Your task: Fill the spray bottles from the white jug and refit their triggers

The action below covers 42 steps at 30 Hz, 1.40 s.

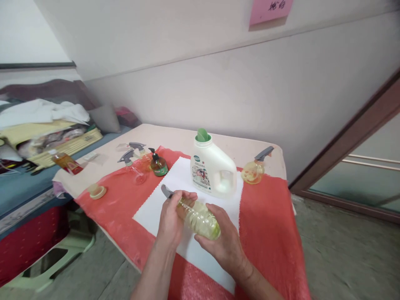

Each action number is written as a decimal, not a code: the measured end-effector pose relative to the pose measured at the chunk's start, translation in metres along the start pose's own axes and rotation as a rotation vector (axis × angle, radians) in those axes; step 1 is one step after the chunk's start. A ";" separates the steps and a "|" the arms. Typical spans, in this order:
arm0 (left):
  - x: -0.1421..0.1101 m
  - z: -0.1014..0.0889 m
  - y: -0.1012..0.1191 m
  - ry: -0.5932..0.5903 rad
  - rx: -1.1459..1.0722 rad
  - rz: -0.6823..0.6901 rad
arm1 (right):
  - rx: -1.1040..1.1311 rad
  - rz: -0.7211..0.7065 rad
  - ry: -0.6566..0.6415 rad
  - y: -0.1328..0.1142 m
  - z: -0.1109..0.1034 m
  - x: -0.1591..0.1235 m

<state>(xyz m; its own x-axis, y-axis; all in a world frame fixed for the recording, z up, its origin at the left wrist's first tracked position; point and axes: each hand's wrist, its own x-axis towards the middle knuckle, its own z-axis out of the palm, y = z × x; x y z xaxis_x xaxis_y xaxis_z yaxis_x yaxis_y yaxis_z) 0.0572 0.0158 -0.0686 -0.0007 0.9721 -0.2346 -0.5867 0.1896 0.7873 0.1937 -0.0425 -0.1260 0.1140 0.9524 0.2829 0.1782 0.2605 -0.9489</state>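
Observation:
Both hands hold a clear spray bottle [200,217] of pale yellow-green liquid, tilted on its side over a white sheet [150,208]. My left hand [171,218] is wrapped round the bottle's neck beside the grey trigger head [166,191]. My right hand [223,241] cups the bottle's base from below. Just beyond stands a white detergent jug [212,168] with a green cap.
A red cloth [268,225] covers the table. On it stand a round yellow spray bottle [254,168], a brown pump bottle [158,163], two clear spray bottles [137,162] and a small cap [97,191]. A cluttered bed [43,133] lies left, a door frame [350,137] right.

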 end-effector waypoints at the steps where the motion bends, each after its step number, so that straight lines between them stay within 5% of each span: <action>1: 0.000 0.000 0.000 -0.005 0.013 0.000 | 0.073 0.071 -0.025 -0.003 0.000 0.001; 8: -0.002 0.003 -0.005 0.029 0.027 -0.029 | 0.601 0.471 -0.252 -0.015 0.003 -0.001; 15: 0.005 0.000 0.004 0.233 -0.119 0.145 | 0.737 0.442 -0.108 -0.012 0.012 -0.004; 23: -0.002 -0.001 0.002 0.133 0.029 0.164 | 0.765 0.685 -0.195 -0.004 0.014 -0.009; 28: 0.001 -0.003 0.003 0.252 -0.065 0.159 | 0.735 0.571 -0.147 -0.007 0.009 -0.006; 34: 0.000 0.000 0.002 0.206 0.022 0.158 | 0.684 0.721 -0.191 0.003 0.008 0.000; 39: 0.000 0.003 0.003 0.234 0.028 0.150 | 0.670 0.503 -0.118 -0.001 0.003 -0.002; 42: 0.002 0.003 0.004 0.199 0.064 0.161 | 0.636 0.517 -0.160 -0.001 0.002 -0.003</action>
<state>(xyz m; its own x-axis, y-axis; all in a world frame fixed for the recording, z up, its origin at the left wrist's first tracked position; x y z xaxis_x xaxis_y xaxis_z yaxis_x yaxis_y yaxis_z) 0.0574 0.0186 -0.0642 -0.2530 0.9452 -0.2062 -0.5140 0.0492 0.8564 0.1914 -0.0456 -0.1260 -0.1189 0.9749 -0.1880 -0.4495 -0.2217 -0.8653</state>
